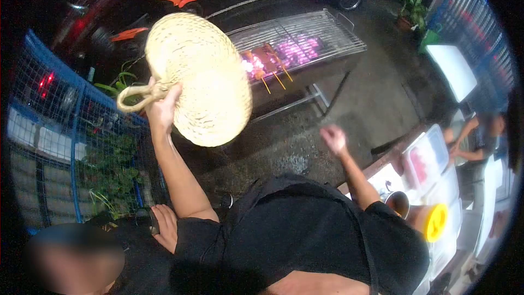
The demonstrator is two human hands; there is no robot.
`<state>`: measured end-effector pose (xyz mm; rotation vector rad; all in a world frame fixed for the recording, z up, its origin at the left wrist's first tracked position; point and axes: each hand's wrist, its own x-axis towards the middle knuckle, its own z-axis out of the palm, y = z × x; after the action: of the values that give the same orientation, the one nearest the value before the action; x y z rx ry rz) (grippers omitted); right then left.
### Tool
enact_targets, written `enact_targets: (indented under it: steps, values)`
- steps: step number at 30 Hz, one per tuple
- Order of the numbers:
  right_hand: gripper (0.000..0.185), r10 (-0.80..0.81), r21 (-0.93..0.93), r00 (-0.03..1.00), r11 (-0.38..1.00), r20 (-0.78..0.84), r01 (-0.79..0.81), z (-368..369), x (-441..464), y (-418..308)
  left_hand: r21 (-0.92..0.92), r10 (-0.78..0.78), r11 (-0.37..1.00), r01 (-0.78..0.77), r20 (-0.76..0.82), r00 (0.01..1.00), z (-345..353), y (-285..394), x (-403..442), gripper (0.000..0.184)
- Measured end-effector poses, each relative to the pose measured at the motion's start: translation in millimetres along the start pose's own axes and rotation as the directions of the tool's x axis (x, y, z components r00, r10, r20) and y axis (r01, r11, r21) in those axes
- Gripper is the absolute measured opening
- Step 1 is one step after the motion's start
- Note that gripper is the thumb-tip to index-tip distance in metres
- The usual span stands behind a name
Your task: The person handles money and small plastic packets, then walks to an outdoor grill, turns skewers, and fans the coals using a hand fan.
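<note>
My left hand [162,106] is closed round the looped handle of a pale woven hand fan [199,79]. The fan is raised in front of the near left end of a charcoal grill [327,33] and hides part of it. Several skewers of meat [267,61] lie over glowing purple-white coals [297,50], their sticks pointing toward me. My right hand [334,139] hangs in the air between the grill and the side table, touching neither. Its fingers are blurred, so I cannot tell how they are held.
On my right, a table holds a plastic tub [426,155], a pot [397,203] and a yellow-lidded container [435,223]. A person [477,136] is beyond it. Another person's hand [165,226] is close at my left. A blue mesh fence [79,131] borders the left side.
</note>
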<state>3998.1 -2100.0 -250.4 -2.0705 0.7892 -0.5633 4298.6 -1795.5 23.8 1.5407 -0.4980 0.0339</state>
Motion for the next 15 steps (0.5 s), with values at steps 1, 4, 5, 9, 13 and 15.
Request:
enact_targets:
  steps: [1,4,5,9,13,15]
  values:
    - [0.021,-0.187,0.017,0.963,0.981,-0.193,0.194,-18.5,29.5,-44.9,0.001,-0.002,1.0,0.002,0.003,1.0,7.7,17.9,-7.8,0.051]
    - [0.058,-0.672,-0.262,0.673,0.74,-0.309,0.619,-103.7,44.2,-229.3,0.26,0.146,0.922,-0.288,0.454,0.879,45.7,38.0,-39.1,0.042]
    - [0.068,-0.783,-0.276,0.582,0.622,-0.22,0.732,-119.2,36.3,-269.1,0.234,0.258,0.877,-0.421,0.509,0.821,64.7,30.4,-53.1,0.042]
    - [0.071,-0.793,-0.41,0.498,0.348,0.351,0.843,-101.7,2.4,-321.1,0.192,0.413,0.393,-0.899,0.837,0.359,108.4,10.9,-95.4,0.013]
    - [0.06,-0.489,-0.288,0.657,0.63,0.574,0.721,-84.4,15.1,-285.9,0.322,0.396,0.53,-0.784,0.724,0.565,107.0,19.9,-105.0,0.014]
    - [0.052,-0.567,-0.298,0.696,0.639,0.441,0.71,-98.1,41.2,-257.0,0.269,0.481,0.674,-0.688,0.548,0.685,92.6,25.4,-89.9,0.028]
